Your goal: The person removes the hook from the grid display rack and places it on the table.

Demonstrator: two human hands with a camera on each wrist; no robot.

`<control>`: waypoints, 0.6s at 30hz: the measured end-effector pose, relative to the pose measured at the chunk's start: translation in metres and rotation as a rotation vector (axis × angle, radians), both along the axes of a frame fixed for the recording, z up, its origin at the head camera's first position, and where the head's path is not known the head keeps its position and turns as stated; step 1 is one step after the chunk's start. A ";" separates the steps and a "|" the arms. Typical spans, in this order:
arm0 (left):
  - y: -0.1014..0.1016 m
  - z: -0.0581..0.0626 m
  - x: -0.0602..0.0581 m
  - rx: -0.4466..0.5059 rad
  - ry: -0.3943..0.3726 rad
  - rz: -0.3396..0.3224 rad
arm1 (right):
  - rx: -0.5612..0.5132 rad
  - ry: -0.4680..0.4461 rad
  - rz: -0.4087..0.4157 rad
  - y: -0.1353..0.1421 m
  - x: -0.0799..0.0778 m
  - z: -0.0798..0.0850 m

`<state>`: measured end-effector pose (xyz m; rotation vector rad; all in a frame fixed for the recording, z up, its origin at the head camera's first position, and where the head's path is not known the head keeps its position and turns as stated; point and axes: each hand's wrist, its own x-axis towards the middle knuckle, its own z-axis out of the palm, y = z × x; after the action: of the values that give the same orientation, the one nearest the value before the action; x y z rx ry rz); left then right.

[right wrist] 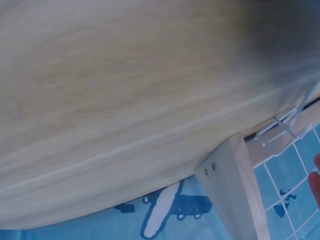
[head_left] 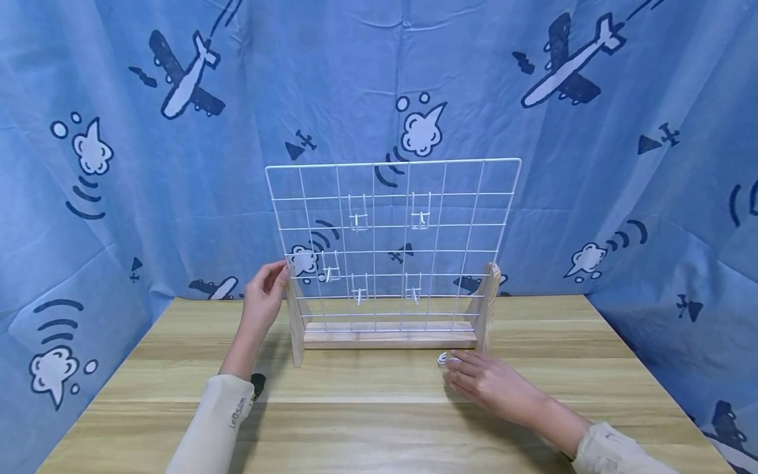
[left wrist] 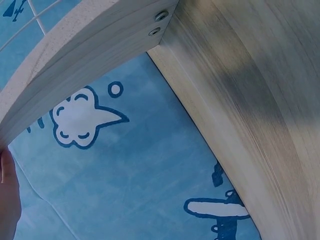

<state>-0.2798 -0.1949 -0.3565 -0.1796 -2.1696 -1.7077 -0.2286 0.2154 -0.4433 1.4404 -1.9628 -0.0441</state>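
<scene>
Grid panel (head_left: 374, 251), metal wire by its look, smooth coating; wire hooks (head_left: 420, 220), coated likewise; stand (head_left: 387, 340), plain wood, matt, grain showing; screws (left wrist: 161, 15), bare metal, shiny; tabletop (head_left: 367, 411), wood-grain surface, smooth, soft sheen from here; backdrop curtain (head_left: 331, 79), printed cloth, matt, creased; sleeves (head_left: 207, 424), soft cloth, matt.

The grid (head_left: 374, 251) is white, the curtain (head_left: 349, 85) blue with navy-and-white airplanes (head_left: 185, 88)

Left sleeve (head_left: 210, 421) lettering: perhaps "Let'sSlim".
</scene>
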 end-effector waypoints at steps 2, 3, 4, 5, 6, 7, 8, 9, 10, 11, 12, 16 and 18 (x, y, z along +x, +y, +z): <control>0.003 0.006 0.005 -0.001 -0.004 -0.002 | -0.065 -0.015 0.010 -0.002 -0.001 0.001; 0.004 0.008 0.007 -0.005 -0.007 -0.002 | -0.096 -0.023 0.017 -0.003 -0.002 0.001; 0.005 0.010 0.010 -0.009 -0.009 -0.002 | -0.123 -0.033 0.018 -0.005 -0.002 0.003; 0.006 0.011 0.010 -0.003 -0.012 -0.003 | -0.144 -0.042 0.019 -0.006 -0.002 0.004; 0.006 0.011 0.011 0.000 -0.014 -0.004 | -0.165 -0.044 0.022 -0.007 -0.002 0.005; 0.006 0.011 0.012 0.002 -0.017 -0.005 | -0.184 -0.051 0.023 -0.008 -0.002 0.007; 0.006 0.012 0.013 0.004 -0.019 -0.006 | -0.199 -0.060 0.023 -0.009 -0.002 0.009; 0.007 0.012 0.013 0.007 -0.021 -0.007 | -0.216 -0.063 0.022 -0.010 -0.002 0.010; 0.007 0.012 0.013 0.010 -0.021 -0.007 | -0.233 -0.069 0.017 -0.011 -0.001 0.012; 0.007 0.012 0.013 0.014 -0.020 -0.007 | -0.251 -0.070 0.013 -0.012 -0.001 0.014; 0.007 0.011 0.013 0.015 -0.019 -0.007 | -0.271 -0.065 0.008 -0.012 -0.002 0.015; 0.006 0.009 0.010 0.015 -0.014 0.002 | -0.343 -0.094 -0.045 -0.015 -0.004 0.020; 0.005 0.008 0.008 0.016 -0.015 0.008 | -0.374 -0.116 -0.069 -0.017 -0.006 0.022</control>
<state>-0.2719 -0.1894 -0.3488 -0.1540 -2.1640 -1.7265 -0.2349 0.1984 -0.4208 1.1514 -1.9841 0.3652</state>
